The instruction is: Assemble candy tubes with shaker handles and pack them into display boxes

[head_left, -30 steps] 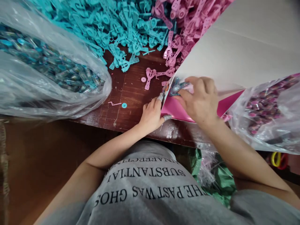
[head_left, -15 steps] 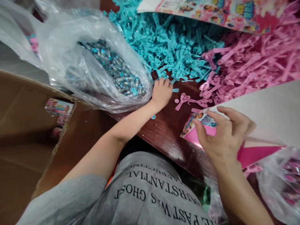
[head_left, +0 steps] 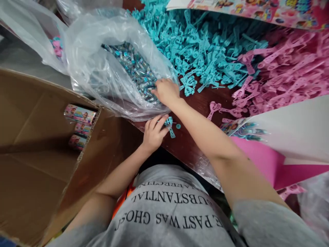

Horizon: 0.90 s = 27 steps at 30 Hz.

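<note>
My left hand [head_left: 154, 133] is at the table's front edge, its fingers closed over a light-blue plastic toy part [head_left: 171, 132] with a flat, holed handle. Part of that piece is hidden under the fingertips. My right hand [head_left: 167, 92] reaches across into the mouth of a clear plastic bag [head_left: 123, 109], fingers bent down onto small clear vials with blue caps [head_left: 136, 68]. What its fingertips pinch is hidden. Beside the left hand lies a small blue disc [head_left: 178, 126].
Heaps of blue plastic parts [head_left: 187, 44] and pink plastic parts [head_left: 290, 68] cover the table's back. An open cardboard box [head_left: 28, 113] stands left, with printed packets [head_left: 81, 114] along its side. At right sits a white-and-pink printed carton [head_left: 303, 127]; a printed sheet [head_left: 257, 12] overhangs the heaps.
My left hand has come back from the blue heap to the table edge with a blue part. My right hand has swung left from the carton into the bag of vials.
</note>
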Tool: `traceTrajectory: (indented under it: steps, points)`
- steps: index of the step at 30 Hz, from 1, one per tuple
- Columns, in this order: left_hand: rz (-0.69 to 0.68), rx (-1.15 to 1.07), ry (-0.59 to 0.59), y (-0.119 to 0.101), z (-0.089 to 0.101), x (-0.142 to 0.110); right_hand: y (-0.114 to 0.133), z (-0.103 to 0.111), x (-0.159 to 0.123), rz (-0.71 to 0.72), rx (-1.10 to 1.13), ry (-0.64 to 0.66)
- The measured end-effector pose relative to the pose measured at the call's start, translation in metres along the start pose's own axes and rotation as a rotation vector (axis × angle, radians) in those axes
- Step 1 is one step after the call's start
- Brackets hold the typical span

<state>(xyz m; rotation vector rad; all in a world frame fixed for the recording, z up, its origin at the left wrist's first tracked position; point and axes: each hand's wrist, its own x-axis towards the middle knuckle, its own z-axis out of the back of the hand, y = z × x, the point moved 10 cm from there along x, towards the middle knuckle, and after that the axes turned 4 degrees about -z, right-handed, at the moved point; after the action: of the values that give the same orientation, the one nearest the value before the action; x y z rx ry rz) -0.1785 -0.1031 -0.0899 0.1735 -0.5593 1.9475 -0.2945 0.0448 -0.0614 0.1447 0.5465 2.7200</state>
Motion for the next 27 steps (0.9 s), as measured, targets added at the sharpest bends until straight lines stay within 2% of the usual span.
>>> traceTrajectory:
  steps: [3,4,6,8,10,12,14,16,19,21,22,24,27]
  points:
    - [0.171,-0.002,-0.079,0.02,0.015,-0.016,0.007,-0.008,0.0,0.016,-0.037,0.051]
    - [0.206,-0.014,-0.074,0.021,0.014,-0.015,0.007,-0.009,-0.004,0.03,-0.056,0.082]
    - [0.25,-0.042,0.009,0.018,0.002,-0.008,0.005,-0.004,-0.017,0.05,-0.092,0.119]
    - [0.287,-0.059,0.119,0.013,-0.013,0.003,0.0,0.013,-0.036,0.056,-0.075,0.083]
    - [0.325,-0.071,0.175,0.012,-0.021,0.011,-0.011,0.039,-0.062,0.064,0.003,-0.003]
    - [0.349,-0.103,0.168,0.016,-0.021,0.016,-0.024,0.058,-0.094,0.09,0.103,-0.063]
    - [0.359,-0.163,0.12,0.023,-0.016,0.015,-0.042,0.063,-0.127,0.072,0.28,-0.069]
    - [0.354,-0.228,0.042,0.03,-0.007,0.011,-0.065,0.044,-0.153,-0.056,0.599,0.012]
    - [0.347,-0.345,-0.073,0.038,0.003,0.001,-0.086,-0.019,-0.181,-0.364,1.089,0.195]
    - [0.368,-0.505,-0.117,0.042,0.003,-0.006,-0.09,-0.045,-0.185,-0.489,1.222,0.182]
    - [0.388,-0.601,-0.134,0.043,0.002,-0.009,-0.091,-0.047,-0.182,-0.502,1.231,0.13]
    - [0.442,-0.769,-0.151,0.045,0.0,-0.015,-0.086,-0.035,-0.173,-0.426,1.192,0.035]
    - [0.496,-0.911,-0.104,0.043,0.0,-0.021,-0.062,-0.002,-0.165,-0.181,1.087,0.072]
